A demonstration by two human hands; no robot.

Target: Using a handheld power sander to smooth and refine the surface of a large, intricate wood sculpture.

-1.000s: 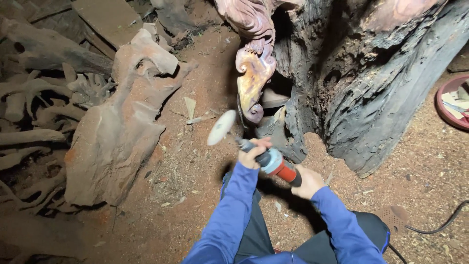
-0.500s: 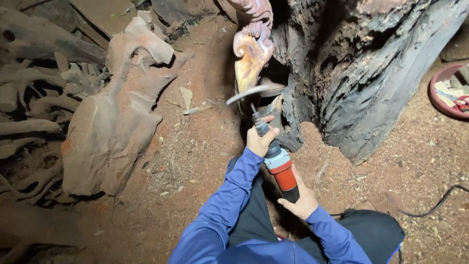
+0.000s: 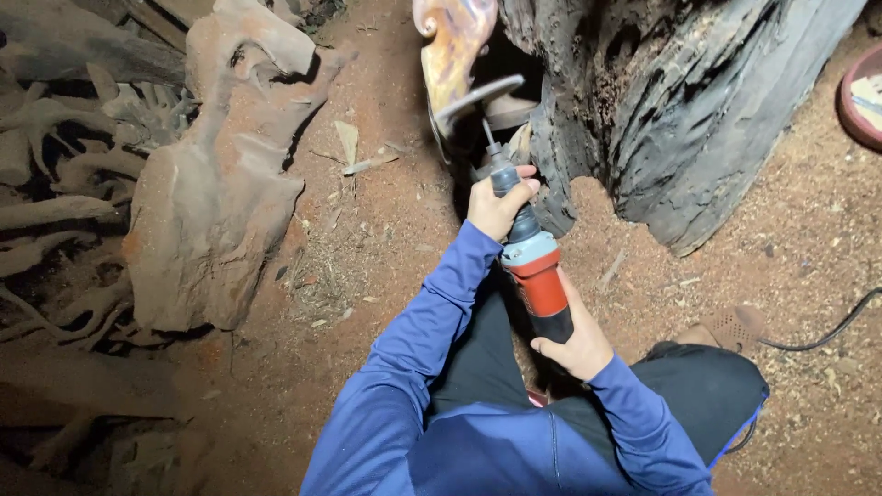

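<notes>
Now, step: I judged this as sanding in progress. The grinder (image 3: 531, 253) pointed up and away from me, its disc (image 3: 476, 95) meeting the lower edge of the carving (image 3: 452, 41).
Left hand: my left hand (image 3: 496, 204) was clenched round the grinder's dark neck, just behind the head.
Right hand: my right hand (image 3: 571, 344) was wrapped round the red rear of the body, low by my lap.
Grinder place: it sat between my two hands, slanted, with its disc at the gap between carving and stump (image 3: 680, 110).
Next move: by my judgement it called for a light, steady pass with the disc kept flat, and a firm hold on the neck so the tool would not kick into the stump.
Carving: smooth, curled, glossy amber and purple wood, with a scroll at its top edge.
Stump: dark, charred-looking, deeply furrowed and split, with hollows.
Disc: thin, round, pale grey, seen nearly edge on.
Root slab (image 3: 216, 197): reddish, dusty, worn into flowing ridges, lying to my left, well apart from the tool.
Ground (image 3: 367, 239): red earth strewn with sawdust and chips.
Cable (image 3: 827, 332): thin black cord on the ground to my right.
Sleeves (image 3: 432, 331): blue, smooth fabric.
</notes>
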